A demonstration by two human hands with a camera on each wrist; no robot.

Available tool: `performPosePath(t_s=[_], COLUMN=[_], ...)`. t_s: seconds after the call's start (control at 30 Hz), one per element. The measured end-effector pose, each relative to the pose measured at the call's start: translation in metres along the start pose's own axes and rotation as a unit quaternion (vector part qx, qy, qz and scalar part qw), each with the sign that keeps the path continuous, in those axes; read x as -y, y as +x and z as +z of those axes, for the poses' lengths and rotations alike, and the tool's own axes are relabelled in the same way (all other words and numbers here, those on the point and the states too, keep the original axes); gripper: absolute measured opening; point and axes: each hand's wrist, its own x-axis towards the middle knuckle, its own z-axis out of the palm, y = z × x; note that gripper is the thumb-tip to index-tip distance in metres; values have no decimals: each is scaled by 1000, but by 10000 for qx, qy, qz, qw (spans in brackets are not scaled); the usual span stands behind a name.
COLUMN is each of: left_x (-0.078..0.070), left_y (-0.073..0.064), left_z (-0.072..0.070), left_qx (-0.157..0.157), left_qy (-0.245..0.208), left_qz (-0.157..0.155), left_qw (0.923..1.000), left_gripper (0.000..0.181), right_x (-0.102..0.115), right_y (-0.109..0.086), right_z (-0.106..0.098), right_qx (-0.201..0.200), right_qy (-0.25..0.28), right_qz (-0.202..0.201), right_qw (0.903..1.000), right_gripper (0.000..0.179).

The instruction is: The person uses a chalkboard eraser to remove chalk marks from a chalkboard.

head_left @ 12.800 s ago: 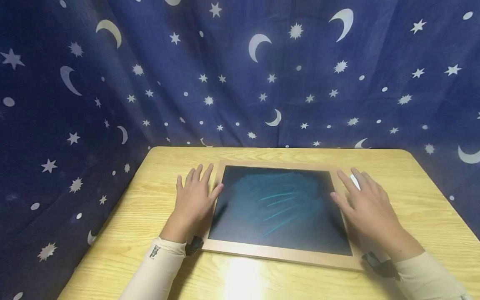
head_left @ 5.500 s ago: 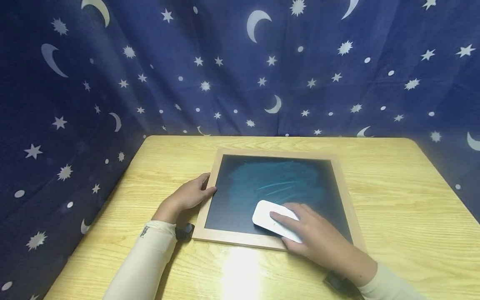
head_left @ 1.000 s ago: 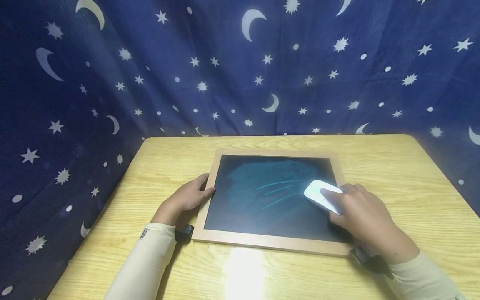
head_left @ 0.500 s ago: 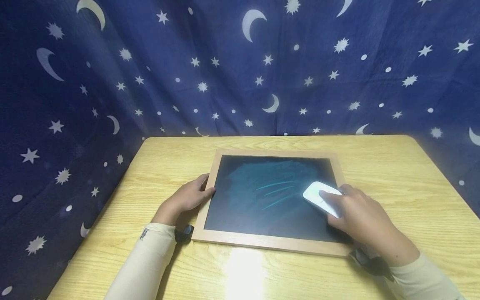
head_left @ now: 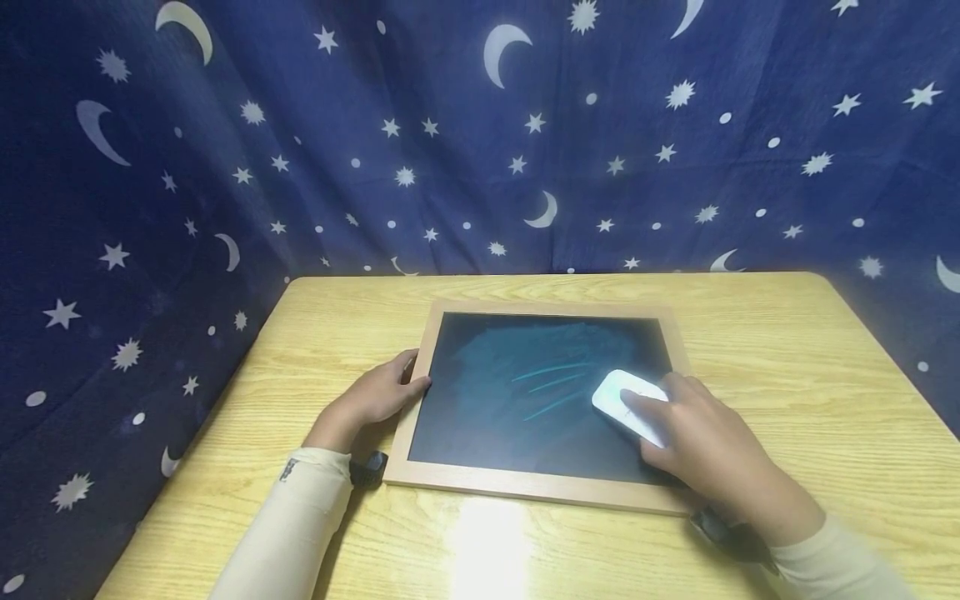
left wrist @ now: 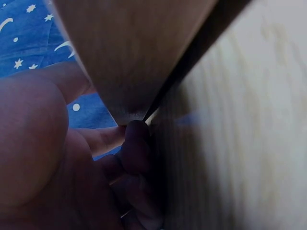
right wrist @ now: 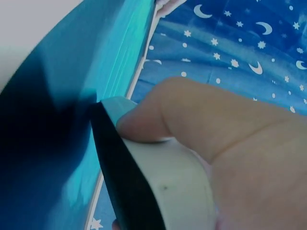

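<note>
White eraser (head_left: 612,400) in the right hand (head_left: 708,433) bears a tiny, unreadable mark (right wrist: 165,188).

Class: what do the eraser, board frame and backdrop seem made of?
Eraser: probably plastic, smooth finish; evenly white with rounded edges. Frame: likely wood, satin; pale tan with squared edges. Backdrop: apparently fabric, matte; it hangs in soft folds.
</note>
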Motion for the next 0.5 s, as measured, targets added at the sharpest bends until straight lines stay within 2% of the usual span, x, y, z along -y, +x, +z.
performPosePath(t_s=[0.17,0.37,0.5], left_x=[-1,0,-1], left_y=[-1,0,0], left_z=[0,0,1], left_qx=[10,-20,-35], left_qy=[20,91,117], left_qz=[-32,-10,6], left_qw=[10000,10000,9999], left_gripper=[70,70,70], right_x=[8,18,24], right_y=[-1,0,0], right_z=[5,14,19], right_qx=[-256,-700,-870], right_qy=[-41,-114,-58], right_qz=[-260,-816,-973], right_qw=[9993,9941,9914], right_gripper=[61,60,61])
